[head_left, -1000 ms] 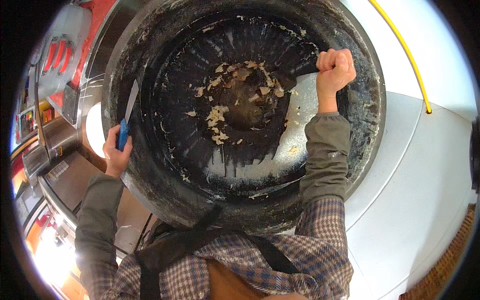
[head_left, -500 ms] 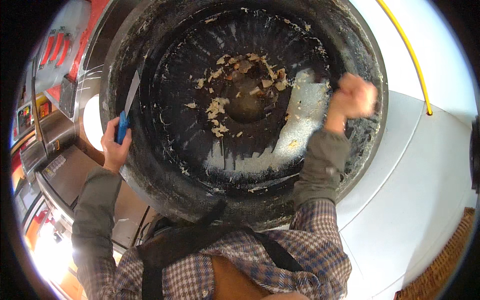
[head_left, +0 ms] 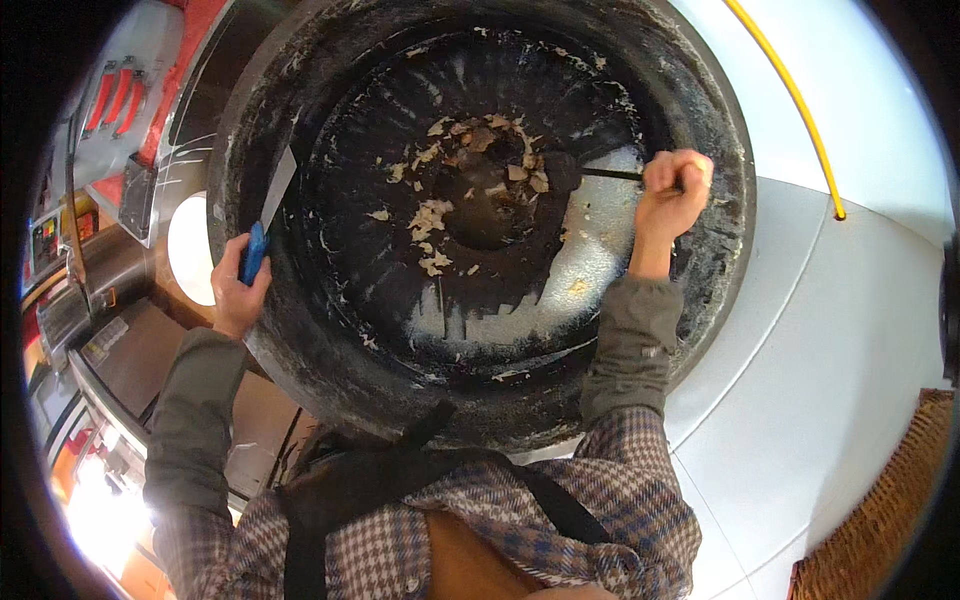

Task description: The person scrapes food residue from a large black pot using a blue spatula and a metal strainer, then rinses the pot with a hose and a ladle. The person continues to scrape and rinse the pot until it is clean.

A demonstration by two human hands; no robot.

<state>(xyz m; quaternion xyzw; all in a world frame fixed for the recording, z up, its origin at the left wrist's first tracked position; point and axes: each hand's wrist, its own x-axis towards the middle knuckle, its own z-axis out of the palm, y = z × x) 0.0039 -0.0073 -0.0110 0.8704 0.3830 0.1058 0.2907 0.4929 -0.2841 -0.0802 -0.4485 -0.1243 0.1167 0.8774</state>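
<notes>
Inside blackened wok (head_left: 330, 330), pale scraps (head_left: 432, 215) w/ scraped patch.

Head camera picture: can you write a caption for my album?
Right hand scrapes pale crumbs in a big black griddle; left hand holds a blue-handled scraper.

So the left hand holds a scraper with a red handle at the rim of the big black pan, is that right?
Not quite: in the head view the scraper in the left hand has a blue handle, not red. It is indeed held at the rim of the big black pan.
</notes>
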